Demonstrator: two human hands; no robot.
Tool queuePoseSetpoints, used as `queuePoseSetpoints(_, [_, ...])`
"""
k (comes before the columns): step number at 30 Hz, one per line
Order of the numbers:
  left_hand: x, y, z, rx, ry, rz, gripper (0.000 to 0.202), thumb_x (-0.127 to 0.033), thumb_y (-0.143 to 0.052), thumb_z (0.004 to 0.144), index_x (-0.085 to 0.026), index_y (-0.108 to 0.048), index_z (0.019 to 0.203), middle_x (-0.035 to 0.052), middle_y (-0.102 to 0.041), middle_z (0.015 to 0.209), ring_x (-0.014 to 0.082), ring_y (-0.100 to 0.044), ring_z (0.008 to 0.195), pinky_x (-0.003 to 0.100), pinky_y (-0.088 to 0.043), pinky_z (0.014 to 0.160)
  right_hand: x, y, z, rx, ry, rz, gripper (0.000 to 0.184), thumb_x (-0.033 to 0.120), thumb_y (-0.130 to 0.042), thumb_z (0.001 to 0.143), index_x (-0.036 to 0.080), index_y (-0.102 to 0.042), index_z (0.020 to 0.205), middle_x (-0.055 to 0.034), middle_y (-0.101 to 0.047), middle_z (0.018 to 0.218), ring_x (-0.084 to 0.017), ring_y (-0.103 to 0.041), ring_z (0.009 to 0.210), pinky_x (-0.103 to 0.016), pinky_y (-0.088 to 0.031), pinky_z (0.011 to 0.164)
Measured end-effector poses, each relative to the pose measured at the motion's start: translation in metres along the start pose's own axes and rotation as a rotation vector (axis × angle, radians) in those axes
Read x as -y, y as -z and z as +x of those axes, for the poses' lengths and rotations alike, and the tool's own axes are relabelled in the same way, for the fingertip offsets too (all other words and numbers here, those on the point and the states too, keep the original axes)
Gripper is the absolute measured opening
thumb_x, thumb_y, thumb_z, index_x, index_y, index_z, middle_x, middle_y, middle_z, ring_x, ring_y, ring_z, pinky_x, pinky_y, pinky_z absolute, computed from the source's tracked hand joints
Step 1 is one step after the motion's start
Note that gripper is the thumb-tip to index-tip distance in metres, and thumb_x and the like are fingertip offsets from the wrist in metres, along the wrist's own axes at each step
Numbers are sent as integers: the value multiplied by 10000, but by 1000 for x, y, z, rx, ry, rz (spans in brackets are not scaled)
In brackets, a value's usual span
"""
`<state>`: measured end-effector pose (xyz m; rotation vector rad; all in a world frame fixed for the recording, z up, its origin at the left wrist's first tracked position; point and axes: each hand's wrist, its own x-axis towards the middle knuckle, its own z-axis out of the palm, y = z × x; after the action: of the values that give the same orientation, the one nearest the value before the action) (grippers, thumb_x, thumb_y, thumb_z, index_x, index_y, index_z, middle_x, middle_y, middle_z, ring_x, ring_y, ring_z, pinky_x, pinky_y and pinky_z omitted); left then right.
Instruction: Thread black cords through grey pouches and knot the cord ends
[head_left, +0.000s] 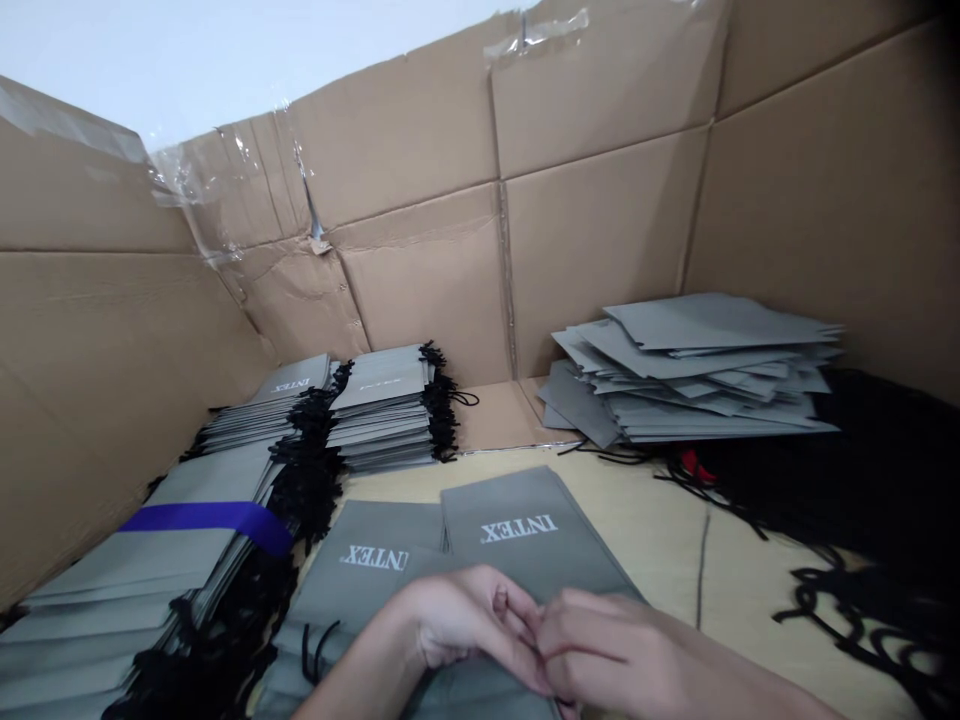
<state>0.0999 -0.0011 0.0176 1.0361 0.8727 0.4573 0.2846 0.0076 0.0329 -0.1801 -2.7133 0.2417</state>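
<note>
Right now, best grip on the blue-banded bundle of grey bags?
Likely at the blue band across the bundle of grey paper bags, hand coming from above on the cord side: the band binds the flat stack, the black cord handles bunch along that edge, and the cardboard box wall blocks the other.

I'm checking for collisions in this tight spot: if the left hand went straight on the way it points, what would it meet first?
Probably the right hand: its fingers lie almost against those of the left hand, though depth is hard to judge from this view.
</note>
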Motion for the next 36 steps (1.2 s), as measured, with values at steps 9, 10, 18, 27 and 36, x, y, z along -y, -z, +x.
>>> queuePoseSetpoints(9, [5,1,4,-56,48,4,311,-215,-823,280,-156,-684,552,-43,-610,531,89,-491,522,213,-395,611,4,2,-1,13,11,-98,305,173,-329,939,176,-623,859,-31,-649,825,-124,-579,739,-187,-481,640])
queuePoseSetpoints(10, [5,1,5,-66,47,-6,301,-198,-819,276,-156,-675,538,-47,-607,527,84,-482,514,208,-386,594,4,3,-1,11,8,-100,318,179,-317,943,173,-624,857,-35,-647,813,-125,-575,727,-192,-481,634])
queuePoseSetpoints(18, [10,-2,12,-127,58,-112,291,-103,-759,232,-128,-598,473,-49,-579,467,66,-465,467,187,-340,508,-2,-1,-1,-145,103,-145,309,212,-336,945,168,-634,874,-39,-651,742,-141,-545,697,-249,-447,624])
queuePoseSetpoints(27, [-1,-10,1,-122,-14,-112,200,-134,-739,339,-118,-635,509,-41,-556,440,76,-472,453,225,-406,604,-8,-6,-6,-207,70,-49,205,180,-402,921,172,-606,902,-45,-661,827,-139,-539,724,-242,-423,629])
queuePoseSetpoints(36, [3,-15,5,-270,-114,-125,217,-153,-744,362,-144,-561,478,-66,-511,454,86,-450,458,227,-377,545,-17,-10,-6,-309,100,-169,213,170,-410,914,183,-584,793,-18,-640,719,-118,-511,639,-238,-369,541])
